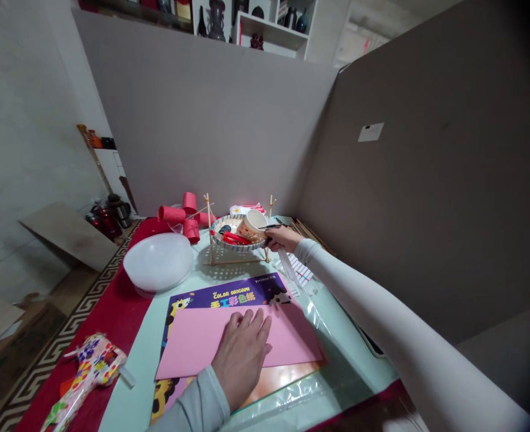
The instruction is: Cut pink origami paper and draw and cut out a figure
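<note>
My left hand (242, 354) rests with its fingers spread on a folded sheet of pink paper (193, 336). Beneath the sheet is a purple "Color Origami" pack (202, 297) with cartoon animals. My right hand (283, 237) is stretched forward to the right rim of a round woven basket (220, 242), which hangs in a small wooden stick frame (209, 231). Its fingers are closed around a thin dark item too small to name. Inside the basket lie a patterned cup (252, 225), tipped over, and a red tool (235, 239).
At the left sit a white translucent bowl-like object (158, 262) and red paper cylinders (171, 214). A colourful wrapped bundle (96, 363) lies on the red cloth (87, 312). Clear plastic wrap (319, 321) spreads at the right. Grey panels (229, 132) enclose the table's back and right.
</note>
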{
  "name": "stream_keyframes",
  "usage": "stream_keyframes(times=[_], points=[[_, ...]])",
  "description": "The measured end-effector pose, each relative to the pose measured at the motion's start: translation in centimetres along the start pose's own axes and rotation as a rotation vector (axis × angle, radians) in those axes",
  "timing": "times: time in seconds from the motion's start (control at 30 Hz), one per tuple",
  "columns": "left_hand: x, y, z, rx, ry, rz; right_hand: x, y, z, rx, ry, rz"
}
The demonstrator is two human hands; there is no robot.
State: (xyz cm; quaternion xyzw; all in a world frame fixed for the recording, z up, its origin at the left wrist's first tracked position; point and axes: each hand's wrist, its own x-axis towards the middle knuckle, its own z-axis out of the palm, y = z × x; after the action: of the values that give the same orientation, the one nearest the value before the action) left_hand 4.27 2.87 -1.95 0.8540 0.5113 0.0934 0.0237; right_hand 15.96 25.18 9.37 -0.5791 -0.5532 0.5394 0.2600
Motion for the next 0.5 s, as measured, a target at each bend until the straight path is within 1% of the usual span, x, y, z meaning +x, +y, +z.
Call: stream_keyframes(times=[0.07, 0.13, 0.3, 0.4, 0.5], points=[[0.0, 0.1, 0.0, -0.012, -0.025, -0.018, -0.9, -1.2, -1.4, -0.008, 0.001, -0.018], [0.0, 0.1, 0.0, -0.013, -0.035, -0.025, -1.8, -2.7, -3.3, -0.013, 0.015, -0.036], [0.1, 0.0, -0.2, 0.036, 0.015, 0.004, -4.2, -6.1, -9.4, 0.008, 0.059, -0.074], [0.2, -0.1, -0.6, 0.054, 0.028, 0.037, -5.3, -6.6, -12.8, 0.039, 0.078, -0.091], [0.0, -0.1, -1.1, 0.033, 0.033, 0.058, -5.7, -5.8, -15.2, 0.070, 0.090, -0.098]])
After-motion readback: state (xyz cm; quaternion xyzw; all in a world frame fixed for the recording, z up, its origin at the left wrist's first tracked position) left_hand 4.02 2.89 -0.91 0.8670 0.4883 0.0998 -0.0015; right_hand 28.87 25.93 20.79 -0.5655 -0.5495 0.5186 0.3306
